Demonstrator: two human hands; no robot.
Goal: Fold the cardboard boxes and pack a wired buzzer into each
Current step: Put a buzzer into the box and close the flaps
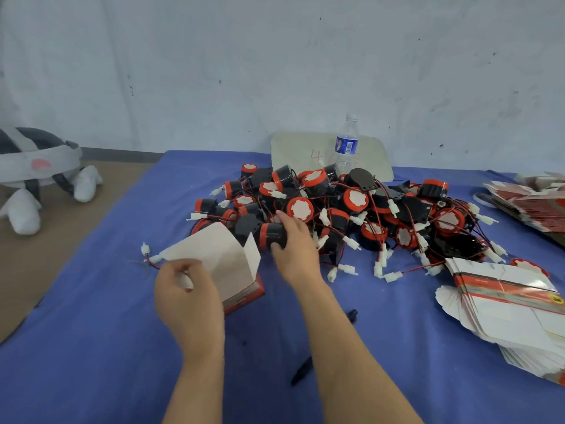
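**A:** What are the hands on?

**B:** The right hand [293, 240] curls thumb and fingers round a black-and-red buzzer [272, 235] at the near edge of the buzzer pile [351, 203]. The left hand [186, 289] pinches a white flap of the open cardboard box [223, 258], which sits tilted on the blue tabletop [91, 332], just left of that buzzer.

**A:** And around them?

**B:** Red wires and white plugs tangle through the pile. A stack of flat boxes [507, 304] lies to the right. A water bottle [347, 145] stands behind the pile, in front of a pale board [305, 151] leaning on the wall. A black pen [301, 370] lies beside the right forearm.

**A:** Anything unclear?

**B:** The flaps hide the box's inside. A white plug [145, 249] on a red wire lies at the box's left, and I cannot tell whether it runs inside. The frame's edge cuts off the flat boxes.
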